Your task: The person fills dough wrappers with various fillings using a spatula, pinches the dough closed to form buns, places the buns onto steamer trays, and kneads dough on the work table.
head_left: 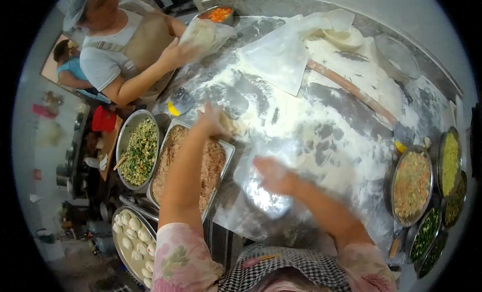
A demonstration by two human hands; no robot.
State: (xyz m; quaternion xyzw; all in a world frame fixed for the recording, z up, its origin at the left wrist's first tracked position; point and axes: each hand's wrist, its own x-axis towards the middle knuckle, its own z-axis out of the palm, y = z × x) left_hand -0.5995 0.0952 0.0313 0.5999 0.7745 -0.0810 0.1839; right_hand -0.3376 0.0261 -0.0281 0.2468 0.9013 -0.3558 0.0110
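Observation:
My left hand (213, 119) reaches over the far corner of a metal tray (228, 164) of brownish filling. Right beside its fingers lies a pale lump that looks like dough (230, 125); blur hides whether the hand grips it. My right hand (271, 174) hovers over or touches the floured steel table (326, 133), near a shiny bare patch. Its fingers are smeared by motion, so their grip cannot be made out. A scraper with a yellow handle (174, 108) rests just beyond my left hand.
A co-worker (125, 45) at the far left holds a plastic bag (206, 36). A rolling pin (351, 91) and a whitish cloth (281, 53) lie at the back. Filling bowls (411, 186) line the right; a bowl of chopped greens (138, 151) and a tray of white buns (131, 262) stand left.

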